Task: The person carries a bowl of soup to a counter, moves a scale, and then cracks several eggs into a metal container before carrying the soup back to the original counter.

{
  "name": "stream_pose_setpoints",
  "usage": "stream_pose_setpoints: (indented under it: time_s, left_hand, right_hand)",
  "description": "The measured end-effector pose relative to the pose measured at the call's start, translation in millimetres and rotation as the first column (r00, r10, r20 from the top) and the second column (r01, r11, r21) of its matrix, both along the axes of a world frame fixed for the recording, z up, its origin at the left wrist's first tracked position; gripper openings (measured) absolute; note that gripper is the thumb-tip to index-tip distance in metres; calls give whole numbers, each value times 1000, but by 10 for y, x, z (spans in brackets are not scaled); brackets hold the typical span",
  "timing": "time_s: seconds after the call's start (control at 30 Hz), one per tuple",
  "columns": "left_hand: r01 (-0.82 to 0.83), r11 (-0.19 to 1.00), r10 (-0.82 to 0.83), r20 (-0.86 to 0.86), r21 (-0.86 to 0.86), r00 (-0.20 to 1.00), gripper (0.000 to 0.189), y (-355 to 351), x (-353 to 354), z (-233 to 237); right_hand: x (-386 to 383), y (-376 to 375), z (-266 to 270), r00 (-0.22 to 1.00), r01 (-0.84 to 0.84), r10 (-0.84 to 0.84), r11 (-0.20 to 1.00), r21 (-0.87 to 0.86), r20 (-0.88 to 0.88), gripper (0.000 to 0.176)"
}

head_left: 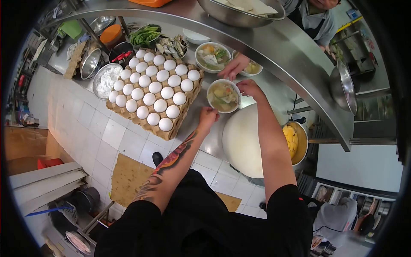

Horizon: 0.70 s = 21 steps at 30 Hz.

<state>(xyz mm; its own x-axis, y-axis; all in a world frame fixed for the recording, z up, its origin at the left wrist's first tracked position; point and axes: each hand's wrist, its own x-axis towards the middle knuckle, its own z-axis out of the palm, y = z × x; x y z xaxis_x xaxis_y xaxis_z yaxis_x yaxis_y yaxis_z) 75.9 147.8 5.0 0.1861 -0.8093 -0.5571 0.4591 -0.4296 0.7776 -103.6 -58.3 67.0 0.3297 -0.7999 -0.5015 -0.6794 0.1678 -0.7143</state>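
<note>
A white bowl of soup (223,97) with vegetables and pale pieces stands on the steel counter. My left hand (208,116), on a tattooed forearm, grips its near rim. At the bowl's far right rim is my right hand (250,88), fingers on the edge. Just beyond, another person's hand (234,67) reaches from across the counter toward a small bowl of yellowish food (253,68). A second filled soup bowl (212,56) sits behind mine.
A cardboard tray of white eggs (150,94) lies left of the bowl. Past it stand a bowl of white powder (106,80), green vegetables (145,35) and metal bowls. A large white round lid (242,141) and a pot of yellow food (293,139) are right. A steel shelf (274,43) arcs overhead.
</note>
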Motion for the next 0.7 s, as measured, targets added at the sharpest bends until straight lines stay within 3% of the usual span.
stream_pose_setpoints:
  time_s: [0.2, 0.43, 0.6, 0.7]
  left_hand:
    - [14, 999, -13, 26, -29, 1000, 30, -32, 28, -77]
    - [-23, 996, 38, 174, -86, 984, 28, -69, 6, -162]
    - [-6, 982, 56, 257, -189, 965, 25, 63, -29, 268]
    - [-27, 967, 90, 242, -253, 966, 24, 235, -20, 610]
  right_hand:
    - [-33, 13, -129, 994, 30, -35, 998, 47, 106, 36]
    - [-8, 91, -21, 991, 46, -48, 999, 13, 123, 31]
    - [-77, 219, 261, 974, 48, -32, 997, -64, 225, 27]
    - [-131, 413, 616, 989, 24, 1, 985, -174, 145, 28]
